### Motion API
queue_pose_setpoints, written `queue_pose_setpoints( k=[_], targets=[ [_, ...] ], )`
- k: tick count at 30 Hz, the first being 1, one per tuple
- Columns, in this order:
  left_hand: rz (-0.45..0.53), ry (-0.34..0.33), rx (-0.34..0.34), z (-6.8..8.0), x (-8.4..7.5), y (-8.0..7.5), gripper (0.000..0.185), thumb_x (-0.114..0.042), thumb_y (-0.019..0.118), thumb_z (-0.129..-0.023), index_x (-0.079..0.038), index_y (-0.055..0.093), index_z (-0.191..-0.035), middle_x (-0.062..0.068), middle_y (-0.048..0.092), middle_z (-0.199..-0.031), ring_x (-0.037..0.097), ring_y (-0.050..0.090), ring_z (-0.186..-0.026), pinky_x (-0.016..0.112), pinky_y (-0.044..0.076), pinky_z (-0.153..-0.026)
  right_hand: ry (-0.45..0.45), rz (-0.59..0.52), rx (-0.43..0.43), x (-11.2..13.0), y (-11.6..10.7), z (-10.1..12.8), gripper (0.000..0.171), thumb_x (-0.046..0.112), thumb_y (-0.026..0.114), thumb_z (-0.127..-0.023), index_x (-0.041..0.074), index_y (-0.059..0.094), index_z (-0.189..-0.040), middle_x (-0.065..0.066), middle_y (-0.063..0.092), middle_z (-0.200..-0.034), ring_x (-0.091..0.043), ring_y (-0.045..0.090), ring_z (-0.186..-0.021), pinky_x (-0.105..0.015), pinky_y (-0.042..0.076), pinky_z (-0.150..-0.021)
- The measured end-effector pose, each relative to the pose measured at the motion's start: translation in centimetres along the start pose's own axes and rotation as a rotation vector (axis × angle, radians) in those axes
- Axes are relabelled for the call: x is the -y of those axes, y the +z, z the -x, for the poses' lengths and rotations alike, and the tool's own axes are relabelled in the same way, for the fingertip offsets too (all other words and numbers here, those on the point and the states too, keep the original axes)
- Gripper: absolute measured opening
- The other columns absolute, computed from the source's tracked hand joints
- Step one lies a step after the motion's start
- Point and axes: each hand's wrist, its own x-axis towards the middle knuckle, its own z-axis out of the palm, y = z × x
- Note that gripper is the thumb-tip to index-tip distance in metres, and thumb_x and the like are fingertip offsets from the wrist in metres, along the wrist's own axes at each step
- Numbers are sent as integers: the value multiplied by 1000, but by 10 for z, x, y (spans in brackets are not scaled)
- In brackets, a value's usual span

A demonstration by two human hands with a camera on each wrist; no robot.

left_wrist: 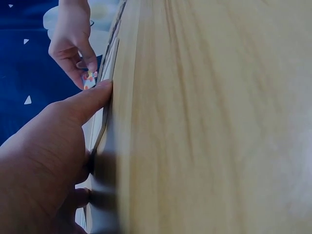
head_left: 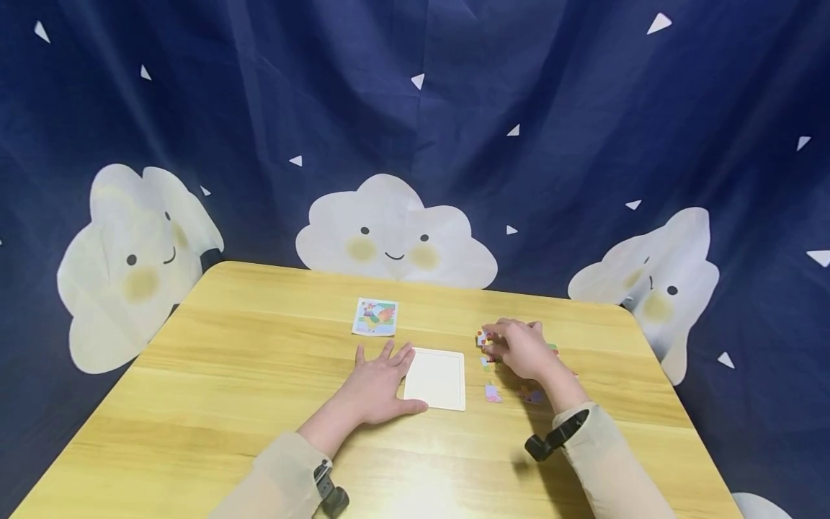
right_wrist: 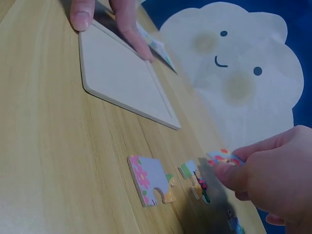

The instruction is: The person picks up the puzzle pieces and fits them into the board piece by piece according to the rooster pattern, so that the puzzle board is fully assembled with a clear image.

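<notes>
Wood, pale: table, carrying every item listed.
Tray: white square puzzle tray, empty recess, near the middle of the table, a little toward the near edge.
Left hand: left hand flat and spread on the table, thumb along the tray's near-left corner, fingers on its left edge; steadies the tray, grips nothing.
Right hand: right hand to the right of the tray, fingertips pinching one small puzzle piece, lifted just clear of the wood.
Loose pieces: flowered piece lying flat, nearest the tray; further loose pieces just beyond it, under the right hand.
Reference: printed picture card, beyond the tray toward the far edge.
Handling, judged: best kept pinched by the edges, picture side up; checked against the card for position; brought over the recess level, lowered flat rather than slid.
Support, judged: left thumb best left against the tray rim to stop skating.
Risk, judged: sleeve or wrist sweeping the loose pieces toward the right edge.
</notes>
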Motion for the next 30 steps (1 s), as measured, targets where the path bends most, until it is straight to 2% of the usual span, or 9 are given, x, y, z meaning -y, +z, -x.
queue_pose_setpoints(
  k=[5, 11, 18, 30],
  targets=[
    [9, -3, -7, -1, 0, 0, 108, -84, 55, -90, -8, 38, -165, 2, 29, -173, 39, 22, -158, 85, 12, -111, -11, -117, -14, 2, -3, 2, 37, 16, 78, -98, 10, 73, -134, 10, 68, -99, -10, 56, -76, -57, 30, -91],
    [16, -10, -5, -1, 0, 0, 108, -84, 55, -90, -9, 38, -165, 2, 29, -173, 38, 21, -159, 85, 11, -112, -52, -211, -41, 9, -4, 4, 38, 15, 77, -98, 8, 72, -135, 7, 66, -106, -11, 54, -80, -53, 27, -88],
    [26, -16, -2, 0, -1, -1, 107, -83, 56, -90, -9, 38, -165, 3, 28, -173, 38, 20, -159, 84, 9, -113, -75, -250, -59, 18, -4, 6, 37, 11, 76, -98, 7, 72, -135, 1, 63, -113, -12, 54, -83, -48, 28, -87],
    [25, -8, -13, 2, -2, 0, 106, -82, 56, -91, -8, 39, -165, 3, 28, -173, 39, 20, -159, 85, 9, -112, -101, -328, -31, 32, -2, 8, 40, 12, 74, -100, 3, 68, -139, -2, 63, -116, -14, 54, -85, -51, 26, -89]
  ],
)
